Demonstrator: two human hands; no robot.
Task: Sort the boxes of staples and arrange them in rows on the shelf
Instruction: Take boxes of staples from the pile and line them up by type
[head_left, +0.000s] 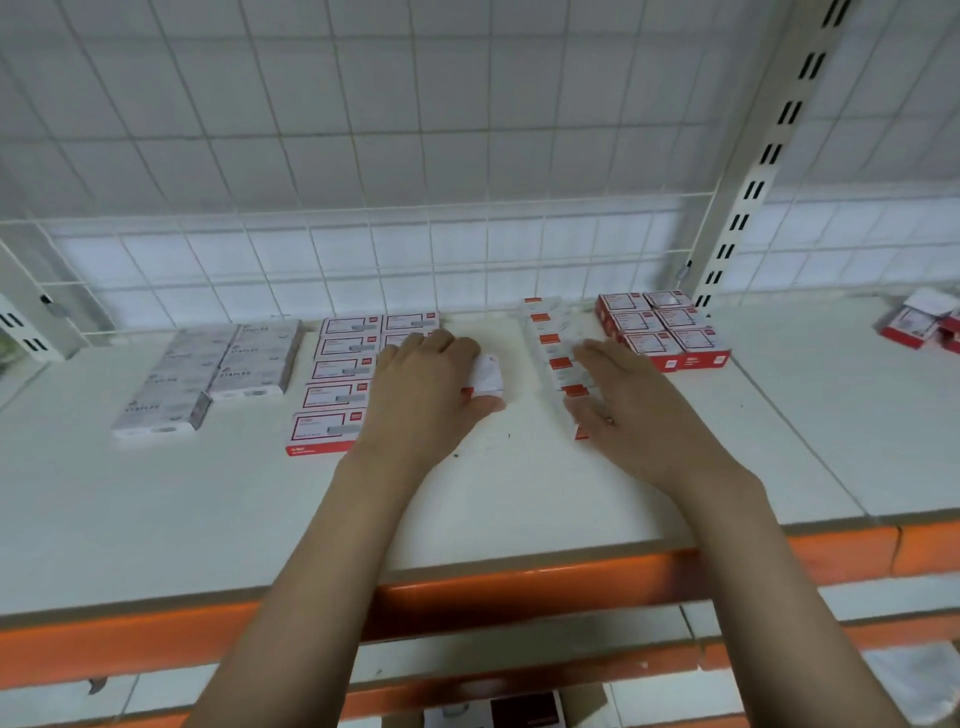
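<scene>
One head-worn wide-angle view looks forward and down from just in front of the shelf (519, 499), close enough that both forearms reach in from the bottom edge. It faces the wire grid back panel (363, 156), and straight lines bow toward the corners.

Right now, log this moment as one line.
left hand grips white box | right hand flat on white row | shelf
</scene>
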